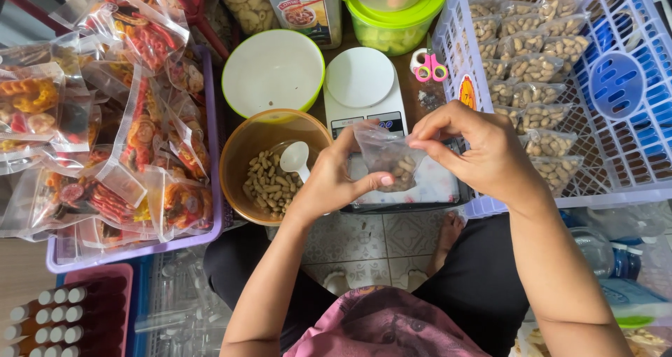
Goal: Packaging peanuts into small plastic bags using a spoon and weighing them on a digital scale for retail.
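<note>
Clear plastic: a small bag (389, 157) partly filled with nuts is held up between both hands, above the front edge of a white kitchen scale (362, 87). The left hand (334, 182) has its fingers closed on the bag's left side, thumb across the lower front. The right hand (483, 150) pinches the bag's top right edge between thumb and forefinger; its other fingers are curled.

Just left of the bag sits an orange bowl (241, 147) holding loose nuts (269, 183) and a white scoop (296, 158), handle pointing down into the pile. Behind it is a white bowl with a green rim (273, 73), next to the scale. A green-lidded tub (392, 14) stands behind the scale, with pink-handled scissors (428, 66) just to its right.

Right side: a lavender lattice basket (623, 161) holds rows of filled nut bags (535, 66). Left side: a purple tray (133, 248) is piled with clear packets of red and orange snacks (140, 133). At lower left a pink crate (115, 276) holds small bottles with white caps (42, 318).

The person sits on a tiled floor (378, 234); 1 bare foot (448, 234) shows below the right wrist.
</note>
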